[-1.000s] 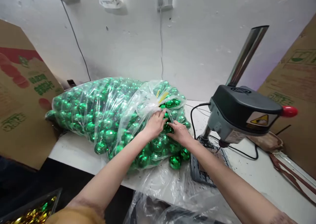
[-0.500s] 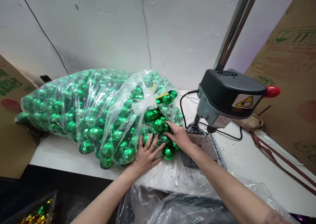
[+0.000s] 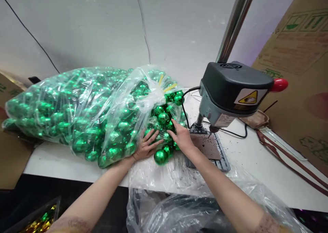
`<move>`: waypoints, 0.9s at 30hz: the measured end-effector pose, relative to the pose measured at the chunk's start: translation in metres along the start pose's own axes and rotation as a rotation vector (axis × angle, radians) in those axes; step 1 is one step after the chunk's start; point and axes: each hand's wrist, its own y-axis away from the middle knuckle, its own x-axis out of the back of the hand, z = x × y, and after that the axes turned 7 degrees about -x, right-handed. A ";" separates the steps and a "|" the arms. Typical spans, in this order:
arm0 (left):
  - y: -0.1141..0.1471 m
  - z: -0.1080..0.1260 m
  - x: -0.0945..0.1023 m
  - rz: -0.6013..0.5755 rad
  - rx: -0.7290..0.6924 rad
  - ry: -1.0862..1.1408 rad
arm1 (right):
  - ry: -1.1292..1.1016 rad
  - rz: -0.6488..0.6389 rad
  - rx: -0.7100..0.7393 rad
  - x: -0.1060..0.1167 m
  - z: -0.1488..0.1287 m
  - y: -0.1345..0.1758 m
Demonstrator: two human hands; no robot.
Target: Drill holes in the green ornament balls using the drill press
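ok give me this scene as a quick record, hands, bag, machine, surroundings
left hand: fingers spread, at the lower front of the clear bag
right hand: thumb and index finger apart, by faceted green balls
bag: packed with green balls, gathered near yellow strips
machine: drill press, right of bag
surroundings: white table, cardboard boxes either side

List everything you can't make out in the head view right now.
All in the head view:
Palm of the left hand: hidden by the back of the hand.
Lower fingers of the right hand: hidden by that hand, so its grip on the green balls is unclear.
Top of the metal column: cut off by the top edge.
Print on the white label: too small.
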 end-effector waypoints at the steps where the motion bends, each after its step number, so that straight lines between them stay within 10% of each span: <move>1: -0.003 -0.003 0.001 -0.010 -0.007 0.015 | 0.004 0.014 -0.009 -0.001 -0.001 0.000; 5: -0.011 0.015 0.028 -0.076 0.111 0.082 | 0.014 0.050 -0.028 -0.007 -0.007 0.002; 8: -0.005 0.072 0.060 -0.027 0.259 0.198 | 0.023 0.033 -0.021 -0.011 -0.007 0.006; 10: 0.005 0.122 0.074 0.110 0.163 0.289 | 0.029 0.009 -0.011 -0.014 -0.006 0.007; 12: 0.014 0.165 0.077 0.047 -0.100 0.256 | 0.032 -0.010 0.000 -0.017 -0.006 0.008; 15: 0.020 0.195 0.069 -0.036 -0.102 0.109 | 0.032 -0.021 0.020 -0.019 -0.007 0.009; 20: 0.022 0.165 0.074 0.060 0.201 0.154 | 0.024 -0.005 0.042 -0.018 -0.007 0.011; 27: 0.070 0.101 0.091 0.179 0.480 -0.467 | -0.004 0.050 0.024 -0.018 -0.004 0.016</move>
